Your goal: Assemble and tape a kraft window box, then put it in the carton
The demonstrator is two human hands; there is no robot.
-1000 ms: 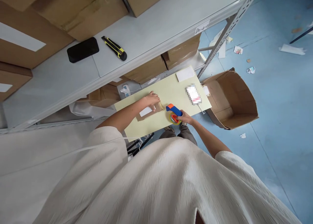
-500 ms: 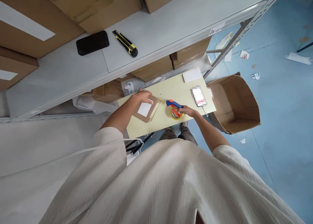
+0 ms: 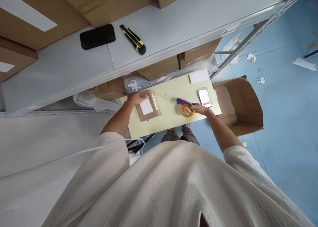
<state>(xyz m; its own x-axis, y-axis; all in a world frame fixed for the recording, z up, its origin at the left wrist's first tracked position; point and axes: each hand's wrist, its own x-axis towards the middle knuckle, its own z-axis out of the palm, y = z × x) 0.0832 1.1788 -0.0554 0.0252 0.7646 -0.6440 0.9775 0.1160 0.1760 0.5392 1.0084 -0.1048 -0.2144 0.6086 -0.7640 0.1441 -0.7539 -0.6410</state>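
A small cardboard box with a white label lies on the left part of a pale yellow table. My left hand grips its far left corner, thumb over the top and the other fingers partly hidden. Yellowish tape shows along the box's right side. Farther right, my right hand is closed around a blue and red tape dispenser, which carries a yellowish roll of tape. The dispenser is held apart from the box, over the table.
A phone with a lit screen and a white rectangular item lie at the table's right end. Beside it stands an open carton. The shelf above holds a black phone, a utility knife and large boxes.
My right hand has moved right with the tape dispenser, away from the box. The box has turned slightly, and my left hand has shifted to its left corner. The view has shifted a little.
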